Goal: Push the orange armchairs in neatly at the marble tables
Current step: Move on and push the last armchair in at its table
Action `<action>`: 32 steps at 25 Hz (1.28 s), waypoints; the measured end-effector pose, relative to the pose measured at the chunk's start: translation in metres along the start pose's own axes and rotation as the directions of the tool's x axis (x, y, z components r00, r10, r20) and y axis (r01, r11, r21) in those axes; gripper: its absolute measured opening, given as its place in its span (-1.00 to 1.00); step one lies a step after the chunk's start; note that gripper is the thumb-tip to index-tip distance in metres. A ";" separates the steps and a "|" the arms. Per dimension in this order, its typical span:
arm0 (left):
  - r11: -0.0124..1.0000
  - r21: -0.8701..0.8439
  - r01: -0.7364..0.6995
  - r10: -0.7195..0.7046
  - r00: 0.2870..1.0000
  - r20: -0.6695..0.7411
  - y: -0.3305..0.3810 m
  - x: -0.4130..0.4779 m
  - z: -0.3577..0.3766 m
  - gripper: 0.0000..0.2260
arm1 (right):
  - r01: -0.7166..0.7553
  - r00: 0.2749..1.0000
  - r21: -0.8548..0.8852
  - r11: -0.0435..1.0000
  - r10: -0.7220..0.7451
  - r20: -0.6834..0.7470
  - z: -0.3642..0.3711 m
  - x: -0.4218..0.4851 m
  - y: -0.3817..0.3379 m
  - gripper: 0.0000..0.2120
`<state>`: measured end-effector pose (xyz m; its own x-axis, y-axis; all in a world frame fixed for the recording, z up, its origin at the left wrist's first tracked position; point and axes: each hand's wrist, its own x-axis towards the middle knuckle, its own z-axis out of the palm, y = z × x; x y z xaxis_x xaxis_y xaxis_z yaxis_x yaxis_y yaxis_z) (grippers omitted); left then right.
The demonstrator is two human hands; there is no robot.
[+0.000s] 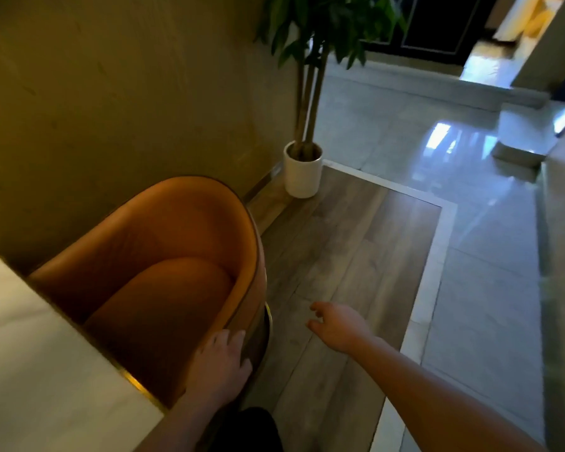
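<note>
An orange tub-shaped armchair stands against the olive wall, its open front tucked against the white marble table at the lower left. My left hand lies flat on the chair's near arm rim, fingers spread over the outer side. To the right, my right hand hovers over the wood floor, fingers loosely apart, holding nothing and clear of the chair. The table's gold edge trim touches or nearly touches the chair's seat front.
A potted tree in a white pot stands by the wall behind the chair. Wood flooring runs to the right, bordered by a pale strip and glossy tiles. A low step and a doorway lie further back.
</note>
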<state>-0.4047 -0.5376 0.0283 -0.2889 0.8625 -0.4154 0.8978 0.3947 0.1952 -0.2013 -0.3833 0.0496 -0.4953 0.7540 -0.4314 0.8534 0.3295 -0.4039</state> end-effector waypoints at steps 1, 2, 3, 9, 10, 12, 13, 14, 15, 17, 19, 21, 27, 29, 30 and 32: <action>0.999 -0.017 0.029 -0.029 0.999 0.013 0.004 0.010 -0.006 -0.44 | 0.018 1.000 -0.007 1.000 -0.018 0.022 -0.010 0.016 0.002 -0.54; 0.998 -0.034 0.058 -0.058 0.998 0.012 0.007 0.025 -0.011 -0.44 | 0.038 0.999 -0.021 0.999 -0.037 0.040 -0.021 0.037 0.005 -0.55; 0.996 -0.042 0.079 -0.079 0.997 0.010 0.010 0.042 -0.017 -0.44 | 0.064 0.997 -0.042 0.997 -0.062 0.056 -0.031 0.059 0.006 -0.56; 0.970 -0.157 0.184 -0.192 0.981 -0.038 0.022 0.175 -0.058 -0.48 | 0.170 0.976 -0.109 0.979 -0.153 0.152 -0.093 0.207 0.001 -0.58; 0.962 -0.182 0.202 -0.211 0.977 -0.030 0.024 0.197 -0.068 -0.48 | 0.180 0.973 -0.119 0.977 -0.159 0.167 -0.105 0.227 -0.002 -0.58; 0.942 -0.233 0.243 -0.258 0.965 -0.037 0.028 0.239 -0.086 -0.48 | 0.200 0.965 -0.151 0.968 -0.168 0.201 -0.130 0.275 -0.009 -0.58; 0.940 -0.229 0.252 -0.270 0.962 -0.051 0.031 0.258 -0.100 -0.48 | 0.213 0.964 -0.170 0.962 -0.178 0.200 -0.144 0.299 -0.015 -0.57; 0.935 -0.240 0.260 -0.282 0.957 -0.061 0.031 0.276 -0.111 -0.48 | 0.226 0.962 -0.172 0.959 -0.192 0.196 -0.158 0.323 -0.023 -0.58; 0.927 -0.257 0.272 -0.299 0.952 -0.070 0.029 0.293 -0.120 -0.48 | 0.246 0.957 -0.163 0.955 -0.214 0.195 -0.170 0.345 -0.029 -0.59; 0.900 -0.280 0.334 -0.363 0.930 -0.058 0.024 0.319 -0.138 -0.47 | 0.296 0.942 -0.155 0.942 -0.262 0.207 -0.188 0.383 -0.045 -0.58; 0.869 -0.295 0.396 -0.428 0.903 -0.048 0.017 0.347 -0.155 -0.45 | 0.350 0.920 -0.171 0.921 -0.304 0.246 -0.201 0.422 -0.058 -0.54; 0.811 -0.362 0.460 -0.507 0.861 -0.043 0.014 0.377 -0.166 -0.44 | 0.435 0.882 -0.185 0.881 -0.376 0.283 -0.214 0.469 -0.072 -0.56; 0.525 -0.524 0.670 -0.794 0.608 -0.018 0.021 0.456 -0.183 -0.48 | 0.711 0.684 -0.259 0.653 -0.558 0.469 -0.235 0.606 -0.126 -0.60; 0.419 -0.581 0.698 -0.853 0.522 0.013 0.024 0.474 -0.186 -0.50 | 0.797 0.586 -0.261 0.544 -0.593 0.552 -0.238 0.635 -0.151 -0.59; 0.364 -0.612 0.703 -0.872 0.487 0.041 0.026 0.481 -0.186 -0.49 | 0.844 0.522 -0.255 0.473 -0.613 0.592 -0.238 0.642 -0.166 -0.58; 0.245 -0.648 0.722 -0.904 0.412 0.117 0.025 0.497 -0.184 -0.41 | 0.921 0.384 -0.226 0.316 -0.658 0.647 -0.230 0.650 -0.201 -0.56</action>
<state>-0.5872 -0.0407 -0.0095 -0.8915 -0.0386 -0.4513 -0.2037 0.9241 0.3234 -0.6570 0.1709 0.0356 -0.8572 -0.2949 -0.4222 -0.1499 0.9272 -0.3432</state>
